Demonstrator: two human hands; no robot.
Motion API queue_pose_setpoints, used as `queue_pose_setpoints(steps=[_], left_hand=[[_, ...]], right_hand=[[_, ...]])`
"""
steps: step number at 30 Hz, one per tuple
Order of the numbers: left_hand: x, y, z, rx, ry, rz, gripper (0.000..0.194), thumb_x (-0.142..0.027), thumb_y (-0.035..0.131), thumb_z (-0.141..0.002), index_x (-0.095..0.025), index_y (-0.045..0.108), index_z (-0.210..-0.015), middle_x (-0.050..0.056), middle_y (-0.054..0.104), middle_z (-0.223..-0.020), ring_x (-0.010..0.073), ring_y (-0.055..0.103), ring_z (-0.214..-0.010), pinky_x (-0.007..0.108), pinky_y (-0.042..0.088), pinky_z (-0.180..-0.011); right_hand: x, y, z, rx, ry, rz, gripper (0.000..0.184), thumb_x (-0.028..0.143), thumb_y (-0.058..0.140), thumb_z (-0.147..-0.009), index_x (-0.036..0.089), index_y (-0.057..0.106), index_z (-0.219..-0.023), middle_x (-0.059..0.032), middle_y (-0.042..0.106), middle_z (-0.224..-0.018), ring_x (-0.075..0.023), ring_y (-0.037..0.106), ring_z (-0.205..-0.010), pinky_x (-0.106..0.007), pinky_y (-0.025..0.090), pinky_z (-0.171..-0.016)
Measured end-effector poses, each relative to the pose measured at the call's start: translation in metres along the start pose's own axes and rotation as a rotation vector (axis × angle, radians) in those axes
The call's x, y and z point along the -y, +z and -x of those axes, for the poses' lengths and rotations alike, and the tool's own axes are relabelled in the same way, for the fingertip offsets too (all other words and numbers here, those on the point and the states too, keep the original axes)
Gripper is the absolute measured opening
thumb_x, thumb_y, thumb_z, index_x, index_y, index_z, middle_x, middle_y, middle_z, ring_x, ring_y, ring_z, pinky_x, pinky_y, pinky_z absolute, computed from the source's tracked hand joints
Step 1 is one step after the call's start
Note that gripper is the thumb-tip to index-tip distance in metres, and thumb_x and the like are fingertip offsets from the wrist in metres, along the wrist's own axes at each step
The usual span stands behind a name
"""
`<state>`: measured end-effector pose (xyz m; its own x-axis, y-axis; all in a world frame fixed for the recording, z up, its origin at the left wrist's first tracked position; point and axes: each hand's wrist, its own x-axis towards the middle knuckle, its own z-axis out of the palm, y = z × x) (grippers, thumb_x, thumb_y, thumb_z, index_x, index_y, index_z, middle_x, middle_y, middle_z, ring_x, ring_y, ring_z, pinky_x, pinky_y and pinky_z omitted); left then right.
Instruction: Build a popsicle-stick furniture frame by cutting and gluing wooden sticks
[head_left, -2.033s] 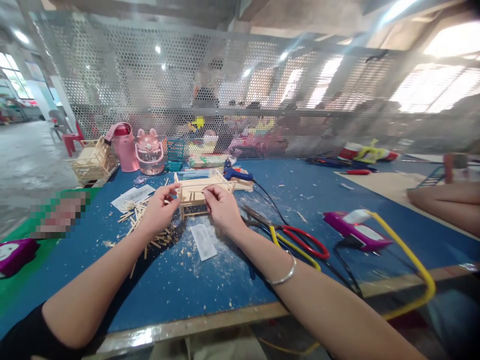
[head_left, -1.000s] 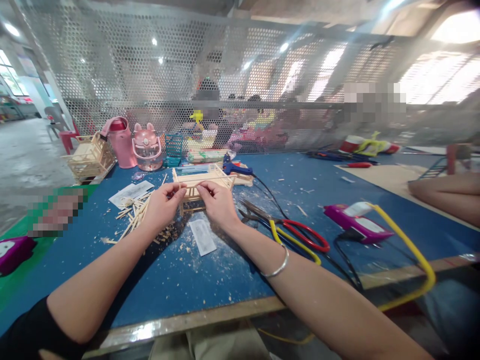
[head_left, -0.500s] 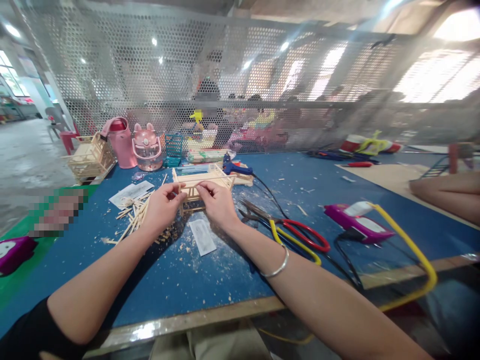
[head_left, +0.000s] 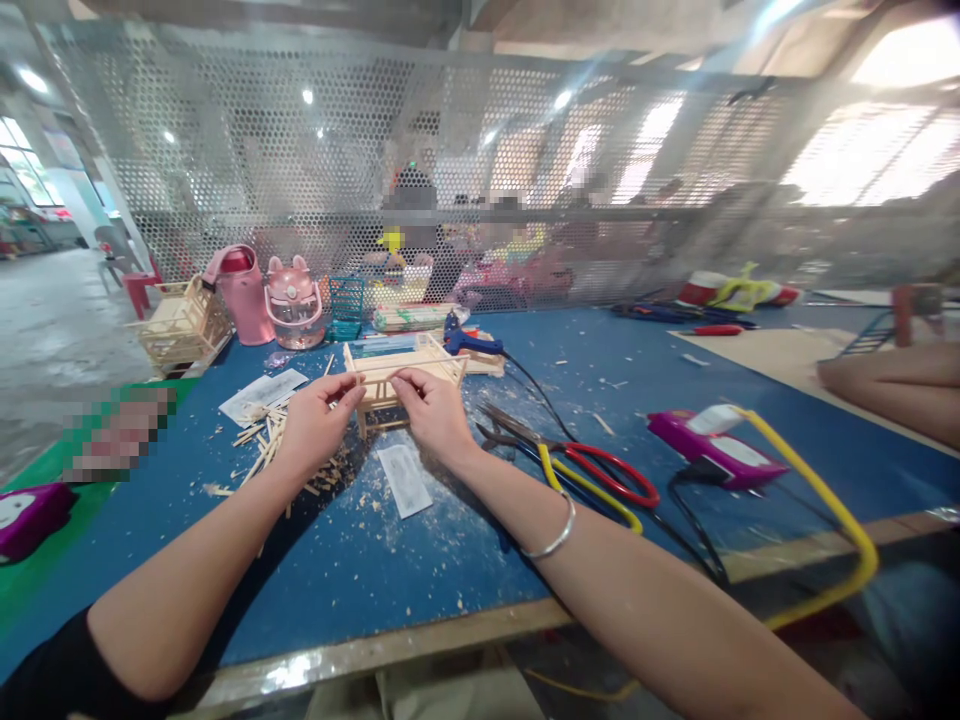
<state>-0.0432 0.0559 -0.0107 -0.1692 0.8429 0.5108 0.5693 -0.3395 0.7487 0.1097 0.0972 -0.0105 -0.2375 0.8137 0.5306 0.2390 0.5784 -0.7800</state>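
Observation:
A small frame of pale wooden sticks (head_left: pixel 405 362) stands on the blue table in front of me. My left hand (head_left: pixel 321 412) pinches its left end near a corner post, thumb and forefinger together. On the near side, my right hand (head_left: pixel 429 405) grips the frame's front rail with bent fingers. Loose wooden sticks (head_left: pixel 264 452) and wood crumbs lie beside and under my left forearm. Below the frame is a white paper slip (head_left: pixel 405 480). Behind its right end rests a blue glue gun (head_left: pixel 472 340) with a black cord.
Red-handled scissors (head_left: pixel 611 474) and yellow-handled pliers (head_left: pixel 585 490) lie right of my right hand. Further right is a purple power strip (head_left: pixel 716 448) with a yellow cable. A pink flask (head_left: pixel 246 300), a clear bottle (head_left: pixel 294 310) and a finished-looking stick frame (head_left: pixel 184 325) stand at back left. Another person's arm (head_left: pixel 892 395) rests at right.
Both hands stay on the stick frame with nearly the same grip. The left hand's fingers have shifted slightly. The camera view has tilted a little.

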Motion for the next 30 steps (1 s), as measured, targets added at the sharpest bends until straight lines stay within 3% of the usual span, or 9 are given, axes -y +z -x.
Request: queue_pose_setpoints(steps=[6,11,30], left_hand=[[-0.0039,-0.0011,-0.0016,-0.019,0.067,-0.117,0.02,-0.031,0.052,-0.079,-0.019,0.065,-0.085,0.005,0.065,-0.086,0.0185,0.058,-0.08,0.033,0.044,-0.076],[-0.0062,-0.0005,-0.0032,-0.014,0.066,-0.156,0.021,-0.032,0.055,-0.076,-0.017,0.063,-0.088,0.003,0.061,-0.078,0.0173,0.055,-0.074,0.03,0.043,-0.069],[-0.0089,-0.0007,-0.0054,0.008,0.061,-0.163,0.021,-0.03,0.051,-0.077,-0.015,0.063,-0.085,0.006,0.06,-0.084,0.0184,0.056,-0.078,0.03,0.044,-0.07]], right_hand=[[-0.0016,-0.0006,-0.0006,0.004,-0.009,-0.011,0.027,0.033,0.044,-0.081,0.016,0.064,-0.079,-0.0014,0.062,-0.071,-0.0143,0.053,-0.066,-0.024,0.038,-0.062],[-0.0039,-0.0007,-0.0007,0.008,-0.02,-0.004,0.027,0.033,0.044,-0.082,0.017,0.066,-0.081,-0.001,0.062,-0.072,-0.0145,0.053,-0.067,-0.023,0.038,-0.061],[-0.0018,-0.001,-0.0008,-0.005,-0.033,0.003,0.026,0.031,0.045,-0.082,0.017,0.067,-0.081,-0.0009,0.063,-0.072,-0.0146,0.055,-0.069,-0.024,0.039,-0.065]])
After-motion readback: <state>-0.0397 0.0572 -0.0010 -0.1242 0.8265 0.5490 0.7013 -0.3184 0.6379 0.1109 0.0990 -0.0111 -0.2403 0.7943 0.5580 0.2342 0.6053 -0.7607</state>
